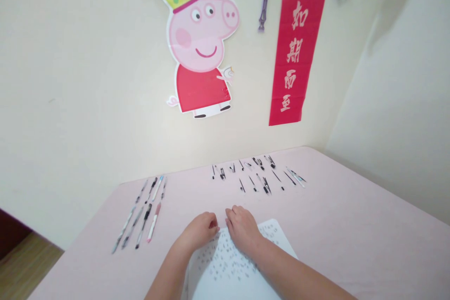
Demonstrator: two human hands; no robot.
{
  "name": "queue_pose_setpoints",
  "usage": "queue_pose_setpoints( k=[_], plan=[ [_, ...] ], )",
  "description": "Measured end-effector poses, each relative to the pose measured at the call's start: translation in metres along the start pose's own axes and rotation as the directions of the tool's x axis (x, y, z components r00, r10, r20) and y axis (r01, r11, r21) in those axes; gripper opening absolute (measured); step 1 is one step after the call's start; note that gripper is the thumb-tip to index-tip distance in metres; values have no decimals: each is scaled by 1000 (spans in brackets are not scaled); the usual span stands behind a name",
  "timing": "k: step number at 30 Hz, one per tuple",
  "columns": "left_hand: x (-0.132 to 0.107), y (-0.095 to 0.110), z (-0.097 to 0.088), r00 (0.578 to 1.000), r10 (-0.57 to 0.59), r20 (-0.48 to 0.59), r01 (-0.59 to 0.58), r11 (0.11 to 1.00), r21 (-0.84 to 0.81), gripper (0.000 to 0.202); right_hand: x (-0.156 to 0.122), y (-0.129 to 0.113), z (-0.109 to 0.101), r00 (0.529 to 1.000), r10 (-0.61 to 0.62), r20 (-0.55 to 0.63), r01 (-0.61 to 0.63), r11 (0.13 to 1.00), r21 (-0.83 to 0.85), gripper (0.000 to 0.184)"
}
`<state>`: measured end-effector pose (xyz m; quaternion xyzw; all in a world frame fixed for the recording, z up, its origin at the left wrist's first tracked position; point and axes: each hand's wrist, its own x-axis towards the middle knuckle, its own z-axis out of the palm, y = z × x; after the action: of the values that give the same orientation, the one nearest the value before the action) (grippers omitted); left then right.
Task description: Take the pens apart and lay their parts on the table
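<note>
Head view: both hands rest curled at the far edge of a printed white sheet (242,267), left hand (200,230) and right hand (242,227) nearly touching, perhaps pinching something small, too blurred to tell. Assembled pens (142,213) lie in rows left; loose pen parts (258,176) are spread beyond on the pink table (351,225).

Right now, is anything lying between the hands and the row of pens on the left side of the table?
Nothing visible does. The left hand and right hand rest at the top edge of the white sheet. Between the left hand and the pens there is only bare pink table. The small pen parts lie farther back.
</note>
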<state>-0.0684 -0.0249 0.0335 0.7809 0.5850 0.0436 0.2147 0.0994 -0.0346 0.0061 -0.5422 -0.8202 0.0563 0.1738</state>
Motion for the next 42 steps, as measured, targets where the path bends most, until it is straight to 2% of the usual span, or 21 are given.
queue_pose_setpoints(
  k=[8,12,17,21,27,33,35,38,42],
  plan=[
    [-1,0,3,991,36,130,-11,981,-193,21,4,1,4,999,5,31,-4,1000,-31,22],
    [-2,4,1,984,7,177,27,981,-190,28,6,1,4,999,9,46,-7,999,-37,24],
    [2,3,5,979,26,201,18,976,-216,23,8,-1,-1,999,11,50,-9,999,-32,25],
    [6,0,9,980,69,185,-8,950,-312,20,10,-3,-3,999,12,44,-11,1000,-13,26],
    [6,7,11,979,131,156,-46,888,-458,19,12,1,-4,989,51,142,-46,998,-40,29],
    [8,10,14,977,166,131,-65,825,-561,26,17,6,-13,984,47,172,-34,996,-82,29],
    [8,10,15,979,165,119,-72,830,-553,27,18,6,-17,982,51,185,-35,996,-87,28],
    [9,11,13,989,127,80,-76,882,-464,25,18,4,-20,988,3,151,9,997,-79,24],
    [12,-3,0,994,14,-108,-38,973,-226,17,12,-5,-16,995,-87,38,88,996,-11,20]
  ],
)
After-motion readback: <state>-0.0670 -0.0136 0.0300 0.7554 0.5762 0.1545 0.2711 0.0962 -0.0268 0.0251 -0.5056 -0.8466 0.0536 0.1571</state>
